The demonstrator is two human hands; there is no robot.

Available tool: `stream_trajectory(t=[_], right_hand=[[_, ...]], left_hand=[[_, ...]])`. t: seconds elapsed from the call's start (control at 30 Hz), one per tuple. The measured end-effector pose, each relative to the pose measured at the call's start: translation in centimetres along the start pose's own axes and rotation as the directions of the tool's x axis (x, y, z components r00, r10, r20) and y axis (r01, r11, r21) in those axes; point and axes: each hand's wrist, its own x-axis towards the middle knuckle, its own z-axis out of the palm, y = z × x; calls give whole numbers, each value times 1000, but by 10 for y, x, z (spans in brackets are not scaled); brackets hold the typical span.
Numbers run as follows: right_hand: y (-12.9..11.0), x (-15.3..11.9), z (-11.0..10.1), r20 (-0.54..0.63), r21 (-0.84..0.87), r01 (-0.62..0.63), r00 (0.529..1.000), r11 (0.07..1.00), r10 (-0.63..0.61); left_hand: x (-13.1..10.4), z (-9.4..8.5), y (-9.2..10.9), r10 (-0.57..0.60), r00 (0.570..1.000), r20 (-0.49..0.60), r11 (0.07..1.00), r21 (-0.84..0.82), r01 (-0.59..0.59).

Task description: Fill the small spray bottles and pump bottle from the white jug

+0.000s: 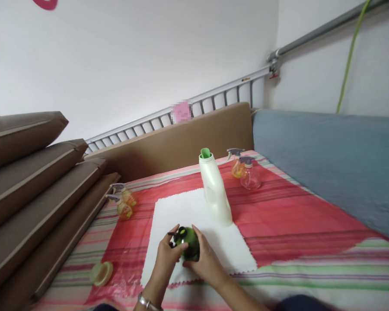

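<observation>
Silver bracelet (145, 301), worn on the left wrist. A round green container (190, 245) with black parts is clasped between the left hand (171, 251) and the right hand (203, 259), above a white cloth (178, 207). Beyond it, a white jug (215, 190) is stood on the cloth, near two spray bottles (250, 178) placed farther right.

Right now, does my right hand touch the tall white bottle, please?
Apart. The head view shows white cloth between the right hand and the tall white bottle; the fingers are on the green bottle instead.
</observation>
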Motion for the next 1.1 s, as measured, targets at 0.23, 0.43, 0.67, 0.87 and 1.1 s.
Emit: stream_trajectory(t=[0.23,0.43,0.67,0.87,1.1], right_hand=[[-3,1,-27,85,-30,37,996,999,-35],[-29,10,-96,-271,-75,-12,963,997,-8],[-32,75,-135,-409,-48,-200,898,979,163],[-42,111,-128,-243,-66,-230,947,971,208],[-93,88,-152,-206,-68,-226,956,972,208]], left_hand=[[1,9,-21,142,989,-31,988,72,-139],[-9,11,-22,108,994,22,994,-17,-107],[-12,12,-24,117,993,10,992,-58,-116],[-19,13,-23,145,989,-14,988,-44,-146],[-20,9,-20,81,994,69,985,147,-90]])
